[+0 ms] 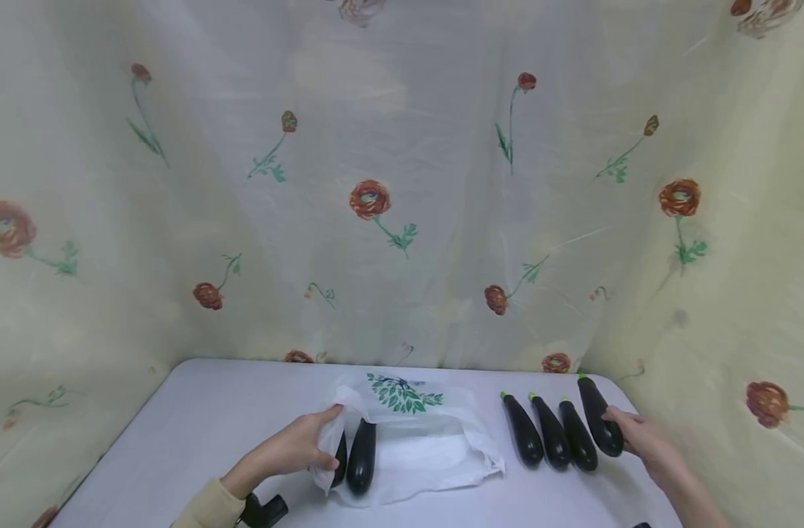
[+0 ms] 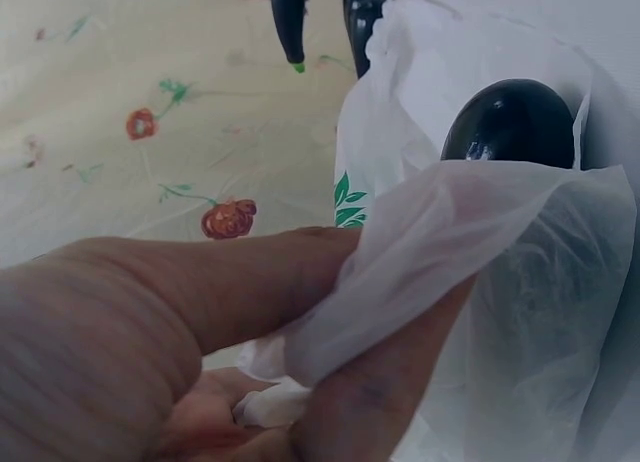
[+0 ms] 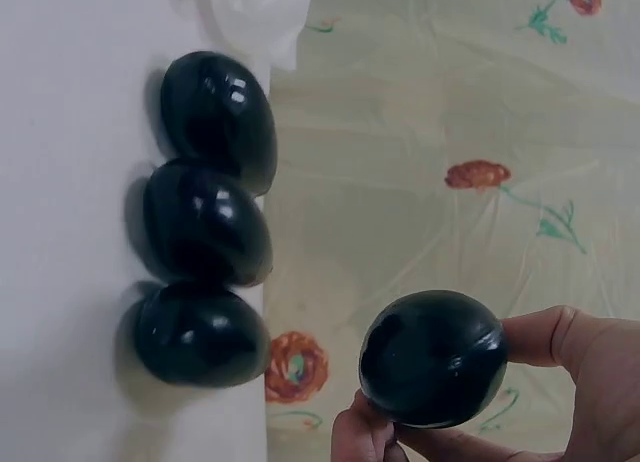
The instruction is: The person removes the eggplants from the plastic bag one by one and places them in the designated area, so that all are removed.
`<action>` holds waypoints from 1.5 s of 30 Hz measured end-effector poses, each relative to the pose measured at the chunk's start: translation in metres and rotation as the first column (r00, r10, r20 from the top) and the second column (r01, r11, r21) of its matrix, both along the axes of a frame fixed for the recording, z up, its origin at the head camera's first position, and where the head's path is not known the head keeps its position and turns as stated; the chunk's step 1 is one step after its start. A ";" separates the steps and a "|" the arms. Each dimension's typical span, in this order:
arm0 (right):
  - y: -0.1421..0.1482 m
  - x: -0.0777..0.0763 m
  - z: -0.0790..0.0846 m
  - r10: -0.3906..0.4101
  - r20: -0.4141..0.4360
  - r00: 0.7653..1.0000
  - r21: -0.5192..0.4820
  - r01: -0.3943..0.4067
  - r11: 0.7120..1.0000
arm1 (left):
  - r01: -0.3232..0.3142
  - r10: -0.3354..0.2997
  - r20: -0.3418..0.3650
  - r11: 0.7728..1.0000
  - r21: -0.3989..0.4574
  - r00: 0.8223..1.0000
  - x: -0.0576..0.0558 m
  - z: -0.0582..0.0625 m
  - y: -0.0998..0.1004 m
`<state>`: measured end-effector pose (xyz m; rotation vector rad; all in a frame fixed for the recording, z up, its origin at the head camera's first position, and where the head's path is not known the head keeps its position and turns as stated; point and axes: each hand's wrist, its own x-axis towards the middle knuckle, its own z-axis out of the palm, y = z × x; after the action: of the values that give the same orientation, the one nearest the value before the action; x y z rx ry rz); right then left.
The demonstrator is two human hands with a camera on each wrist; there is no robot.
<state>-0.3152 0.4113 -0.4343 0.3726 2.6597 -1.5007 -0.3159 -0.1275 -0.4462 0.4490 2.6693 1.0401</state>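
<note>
A white plastic bag (image 1: 434, 458) with a green leaf print lies on the table, its mouth facing me. Two dark eggplants (image 1: 361, 458) are inside at its left side. My left hand (image 1: 303, 444) pinches the bag's left edge; the left wrist view shows the thin plastic (image 2: 430, 222) between thumb and fingers, and one eggplant's round end (image 2: 515, 122) beyond. Over the table's right side, my right hand (image 1: 639, 436) grips another eggplant (image 1: 599, 418) near its thick end. In the right wrist view this eggplant (image 3: 432, 357) hangs apart from three others (image 3: 200, 337) lying in a row.
The three loose eggplants (image 1: 552, 433) lie side by side between the bag and my right hand, green stem ends away from me. A black device (image 1: 263, 511) is at my left wrist. Flower-patterned sheeting (image 1: 441, 220) surrounds the white table (image 1: 223, 396) at the back and sides.
</note>
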 end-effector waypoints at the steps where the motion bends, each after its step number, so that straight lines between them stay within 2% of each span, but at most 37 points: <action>1: 0.002 0.000 -0.001 -0.004 0.003 1.000 -0.001 0.004 1.000 | -0.002 0.002 0.002 1.000 -0.001 1.000 0.000 0.000 0.000; 6: 0.010 -0.004 -0.007 -0.020 0.031 0.999 0.021 0.019 1.000 | -0.010 0.010 0.005 1.000 0.003 1.000 0.001 0.000 -0.001; 13: 0.024 -0.007 -0.023 -0.077 -0.005 0.997 0.088 0.077 0.993 | -0.032 0.032 0.038 0.999 0.004 0.999 0.000 -0.001 0.002; 17: 0.030 -0.009 -0.035 -0.096 -0.017 0.995 0.092 0.098 0.991 | -0.046 0.046 0.058 0.999 -0.010 0.997 0.000 0.001 0.004; 29: 0.034 -0.010 -0.054 -0.116 -0.014 0.993 0.104 0.117 0.988 | -0.022 0.023 0.043 1.000 -0.010 0.999 0.000 0.001 0.002; 37: 0.033 -0.009 -0.060 -0.145 -0.050 0.988 0.114 0.150 0.982 | -0.016 0.017 0.054 1.000 -0.018 0.998 -0.003 -0.001 0.001; 45: 0.034 -0.010 -0.059 -0.168 -0.029 0.985 0.090 0.170 0.981 | -0.015 0.016 0.060 1.000 -0.017 0.998 -0.005 -0.003 0.001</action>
<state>-0.3250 0.4449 -0.4934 0.6062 2.7831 -1.4340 -0.3207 -0.1267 -0.4489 0.3878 2.6303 1.0180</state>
